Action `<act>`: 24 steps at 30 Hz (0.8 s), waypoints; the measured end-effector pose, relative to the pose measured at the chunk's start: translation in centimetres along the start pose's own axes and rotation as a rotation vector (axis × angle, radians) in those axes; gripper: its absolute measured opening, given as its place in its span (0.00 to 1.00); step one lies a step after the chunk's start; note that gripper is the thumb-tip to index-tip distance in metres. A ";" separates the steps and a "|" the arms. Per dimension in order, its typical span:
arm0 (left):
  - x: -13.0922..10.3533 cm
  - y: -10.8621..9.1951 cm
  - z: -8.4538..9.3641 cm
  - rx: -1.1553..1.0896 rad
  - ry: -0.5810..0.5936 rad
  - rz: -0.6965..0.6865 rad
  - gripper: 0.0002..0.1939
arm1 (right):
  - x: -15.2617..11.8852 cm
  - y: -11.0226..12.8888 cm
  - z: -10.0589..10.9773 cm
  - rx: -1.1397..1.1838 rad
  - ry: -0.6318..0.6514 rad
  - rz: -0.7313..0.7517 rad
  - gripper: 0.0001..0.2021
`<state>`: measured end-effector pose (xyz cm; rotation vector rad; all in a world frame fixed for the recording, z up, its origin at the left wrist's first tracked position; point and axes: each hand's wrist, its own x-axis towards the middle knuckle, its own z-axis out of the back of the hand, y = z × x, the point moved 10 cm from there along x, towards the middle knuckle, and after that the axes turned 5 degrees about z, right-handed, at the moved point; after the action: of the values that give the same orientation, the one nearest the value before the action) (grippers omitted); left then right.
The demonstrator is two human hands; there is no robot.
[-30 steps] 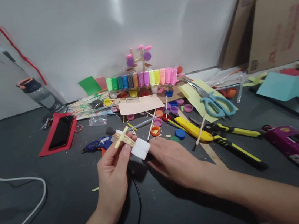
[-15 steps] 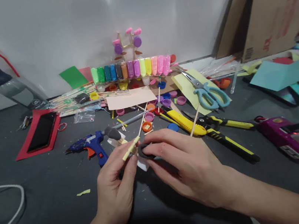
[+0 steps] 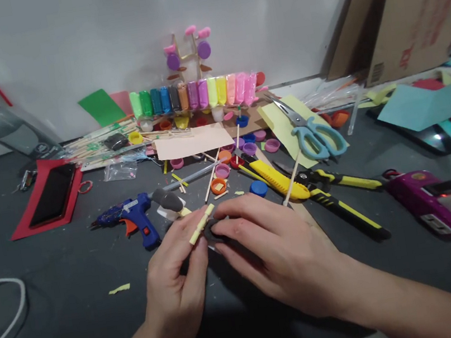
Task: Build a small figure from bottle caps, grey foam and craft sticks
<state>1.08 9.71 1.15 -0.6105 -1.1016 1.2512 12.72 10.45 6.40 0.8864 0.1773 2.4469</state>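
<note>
My left hand (image 3: 176, 269) pinches a small craft piece that carries a yellow paper-wrapped stick (image 3: 201, 225). A dark grey rounded lump (image 3: 167, 200) sticks out at its far end, beyond my left fingers. My right hand (image 3: 274, 241) is closed, fingertips gripping a dark grey disc (image 3: 211, 231) against the near side of the piece. Most of the disc is covered by my fingers. Something white (image 3: 171, 210) shows behind the piece, partly hidden. A blue glue gun (image 3: 135, 216) lies on the table left of my hands.
Beyond my hands lie a yellow utility knife (image 3: 280, 179), pliers (image 3: 341, 202), scissors (image 3: 314, 136) and several coloured caps (image 3: 218, 186). Clay packs (image 3: 197, 94) line the back. A phone (image 3: 53, 194) rests on red paper; a bottle (image 3: 3, 129) stands behind. A purple device (image 3: 429, 203) is at right.
The dark grey disc in my right fingers has come closer to the yellow stick and is more covered. The view has shifted slightly, moving the tabletop things up and left.
</note>
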 end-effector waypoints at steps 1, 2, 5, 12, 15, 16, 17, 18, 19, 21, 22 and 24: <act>0.0 0.0 0.0 0.004 0.001 -0.005 0.21 | 0.0 0.0 0.0 0.000 0.003 -0.003 0.06; 0.0 0.0 -0.1 0.006 0.001 -0.011 0.21 | 0.0 0.0 -0.1 0.002 0.006 -0.005 0.06; 0.0 0.0 -0.1 0.000 0.001 -0.008 0.22 | -0.1 -0.1 -0.1 0.012 0.003 -0.014 0.06; 0.2 0.6 -0.2 -0.110 0.021 0.114 0.19 | -0.5 -0.1 -0.3 0.034 -0.014 -0.041 0.06; 0.2 1.4 -0.3 -0.159 0.020 0.198 0.16 | -0.7 -0.3 -0.5 0.079 -0.047 -0.062 0.04; 0.2 1.6 -0.4 -0.178 0.024 0.225 0.15 | -0.7 -0.4 -0.5 0.100 -0.056 -0.069 0.04; 0.1 1.9 -0.5 -0.197 0.031 0.248 0.15 | -0.8 -0.5 -0.6 0.124 -0.062 -0.078 0.04; 0.1 2.0 -0.6 -0.213 0.039 0.262 0.15 | -0.9 -0.6 -0.7 0.147 -0.068 -0.090 0.04; 0.1 2.1 -0.6 -0.225 0.045 0.269 0.15 | -1.0 -0.7 -0.7 0.170 -0.072 -0.103 0.06; 0.1 2.1 -0.6 -0.238 0.046 0.268 0.15 | -1.1 -0.9 -0.7 0.209 -0.080 -0.123 0.09; 0.1 2.1 -0.6 -0.241 0.045 0.267 0.15 | -1.2 -1.0 -0.7 0.221 -0.084 -0.130 0.10; 0.1 2.0 -0.6 -0.242 0.046 0.266 0.15 | -1.3 -1.1 -0.5 0.238 -0.094 -0.134 0.10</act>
<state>0.72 10.40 -0.79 -0.9903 -1.1702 1.3313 13.70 10.70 4.96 1.0533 0.4863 2.2853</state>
